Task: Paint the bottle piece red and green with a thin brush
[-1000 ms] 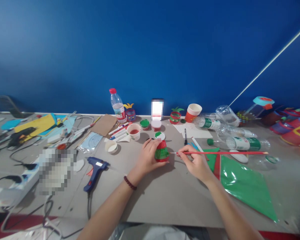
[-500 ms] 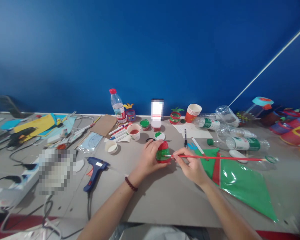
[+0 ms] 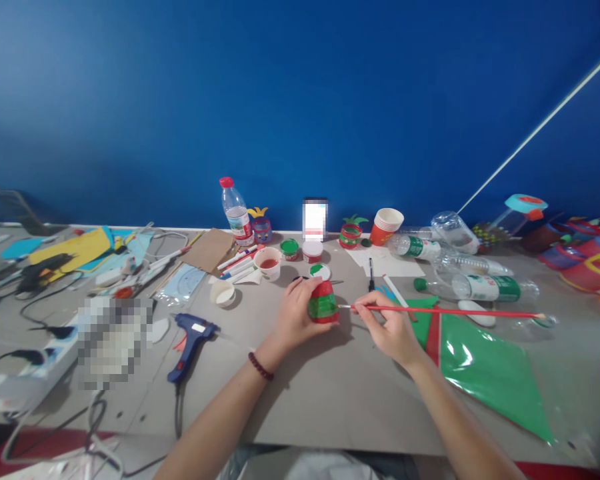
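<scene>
Head view: a brush (image 3: 455, 311) beside a red-and-green pot (image 3: 324, 305).
The left hand (image 3: 296, 313) holds the pot between fingers and thumb; the right hand (image 3: 389, 327), to its right, pinches the brush, tip by the pot's right edge. A glue gun (image 3: 193, 340) lies left of the left grip.

i'd call this a craft workshop: a long grey table (image 3: 330, 393) stands against a blue wall (image 3: 300, 100). it's crowded with a red paintbrush (image 3: 455, 311), a pot of green paint (image 3: 289, 250), marker pens (image 3: 239, 268), a glue gun (image 3: 193, 343), coloured sheets (image 3: 73, 249) and plastic bottles (image 3: 485, 287).
</scene>
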Available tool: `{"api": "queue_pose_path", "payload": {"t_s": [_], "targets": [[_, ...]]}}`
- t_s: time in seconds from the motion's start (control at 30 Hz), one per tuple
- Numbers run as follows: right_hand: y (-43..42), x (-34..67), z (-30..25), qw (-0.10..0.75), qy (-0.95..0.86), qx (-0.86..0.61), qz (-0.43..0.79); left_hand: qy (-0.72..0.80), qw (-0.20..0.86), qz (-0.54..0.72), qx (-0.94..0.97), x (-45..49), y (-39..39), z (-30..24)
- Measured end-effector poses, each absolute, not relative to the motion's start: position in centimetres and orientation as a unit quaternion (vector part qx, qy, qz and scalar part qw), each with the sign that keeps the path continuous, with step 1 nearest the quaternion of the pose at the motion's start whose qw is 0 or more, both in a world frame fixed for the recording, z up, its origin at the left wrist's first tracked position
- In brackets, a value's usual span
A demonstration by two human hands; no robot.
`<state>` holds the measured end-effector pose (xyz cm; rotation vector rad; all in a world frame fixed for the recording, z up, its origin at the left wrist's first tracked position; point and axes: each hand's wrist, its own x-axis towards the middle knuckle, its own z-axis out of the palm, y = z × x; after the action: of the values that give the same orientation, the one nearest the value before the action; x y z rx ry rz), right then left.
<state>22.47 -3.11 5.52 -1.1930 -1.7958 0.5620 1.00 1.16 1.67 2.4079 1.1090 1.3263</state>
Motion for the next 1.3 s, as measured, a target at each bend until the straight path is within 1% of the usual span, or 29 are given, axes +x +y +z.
{"api": "queue_pose_path", "payload": {"t_s": [0.17, 0.33, 0.4, 0.47, 0.6, 0.73, 0.87, 1.13, 1.3], "targets": [[-2.6, 23.1, 5.2, 0.458, -0.702, -0.492, 0.233, 0.382, 0.101, 0.451, 0.801, 0.8, 1.2, 1.7], [-2.8, 22.9, 4.9, 0.521, -0.630, -0.483, 0.315, 0.406, 0.121, 0.444, 0.790, 0.7, 1.0, 1.8], [-3.1, 22.4, 4.8, 0.526, -0.625, -0.465, 0.341, 0.400, 0.127, 0.438, 0.795, 0.9, 1.0, 1.8], [-3.3, 21.9, 4.6, 0.513, -0.639, -0.453, 0.351, 0.392, 0.129, 0.437, 0.799, 1.0, 1.0, 1.9], [-3.5, 21.3, 4.3, 0.485, -0.682, -0.456, 0.302, 0.385, 0.117, 0.441, 0.802, 1.2, 0.9, 1.8], [-3.4, 21.6, 4.5, 0.476, -0.710, -0.458, 0.243, 0.378, 0.109, 0.441, 0.806, 1.1, 1.0, 1.7], [-3.3, 21.9, 4.8, 0.472, -0.717, -0.468, 0.211, 0.367, 0.089, 0.454, 0.807, 1.0, 1.1, 1.6], [-2.9, 22.1, 5.0, 0.475, -0.719, -0.470, 0.192, 0.362, 0.078, 0.457, 0.809, 0.9, 1.2, 1.4], [-2.6, 23.1, 4.5, 0.477, -0.697, -0.488, 0.220, 0.362, 0.085, 0.456, 0.809, 0.7, 1.1, 1.6]]}}
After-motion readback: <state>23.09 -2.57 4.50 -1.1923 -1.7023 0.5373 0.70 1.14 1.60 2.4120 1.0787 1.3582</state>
